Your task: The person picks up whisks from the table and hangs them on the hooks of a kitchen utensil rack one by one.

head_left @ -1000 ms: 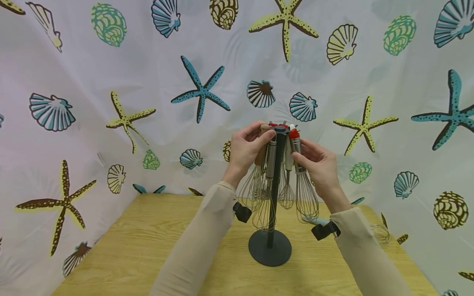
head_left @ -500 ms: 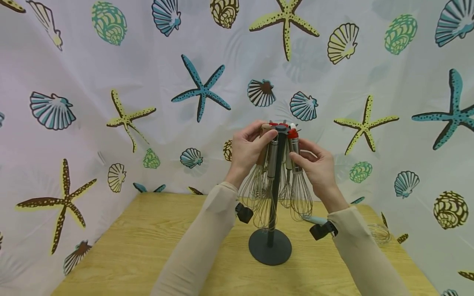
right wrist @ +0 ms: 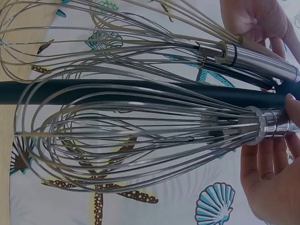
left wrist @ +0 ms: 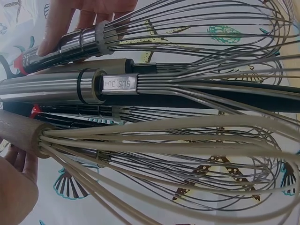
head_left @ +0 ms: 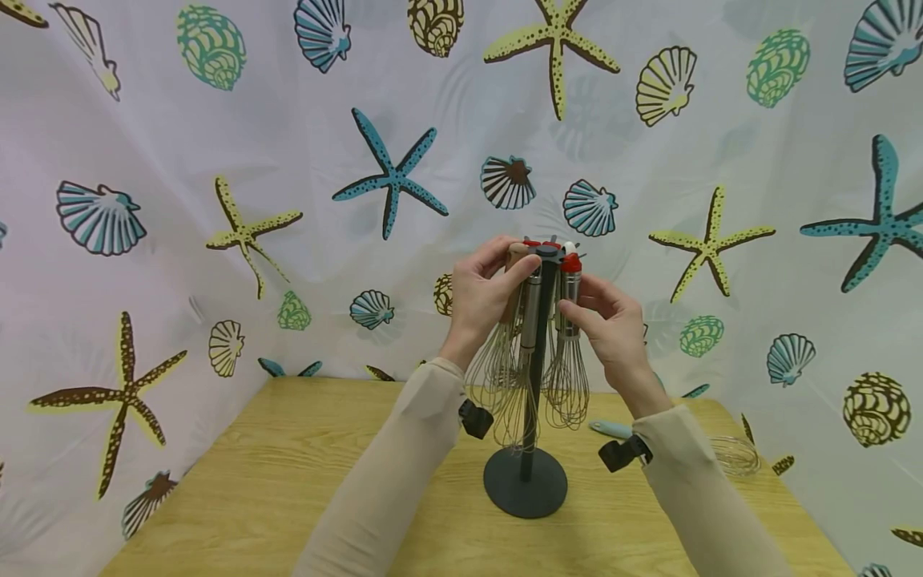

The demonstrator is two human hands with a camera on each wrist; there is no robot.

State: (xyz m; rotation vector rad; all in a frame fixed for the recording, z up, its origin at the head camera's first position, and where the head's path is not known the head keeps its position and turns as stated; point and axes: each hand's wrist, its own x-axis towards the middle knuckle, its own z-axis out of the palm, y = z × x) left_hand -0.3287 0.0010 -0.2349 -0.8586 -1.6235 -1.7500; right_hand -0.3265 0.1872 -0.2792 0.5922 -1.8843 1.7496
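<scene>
A black rotary stand (head_left: 525,482) bears several hanging whisks, wires down. At its top left, my left hand (head_left: 476,300) holds the stand's head, the fingers behind a wooden-handled whisk (left wrist: 23,133) and the thumb over the top of a steel-handled whisk (head_left: 530,312). On the other side, my right hand (head_left: 613,324) pinches the steel handle of a red-tipped whisk (head_left: 570,304) between thumb and fingers, close to the post. This whisk hangs upright at the rack's edge; whether its loop sits on a hook cannot be made out.
A whisk with a light blue handle (head_left: 609,429) lies on the wooden table (head_left: 303,449) behind my right wrist, partly hidden by the sleeve. A white curtain (head_left: 288,120) with shells and starfish encloses the table at back and sides.
My right hand has moved left with the red-tipped whisk, from a tilted pose beside the stand to upright against the rack. The left hand has hardly moved.
</scene>
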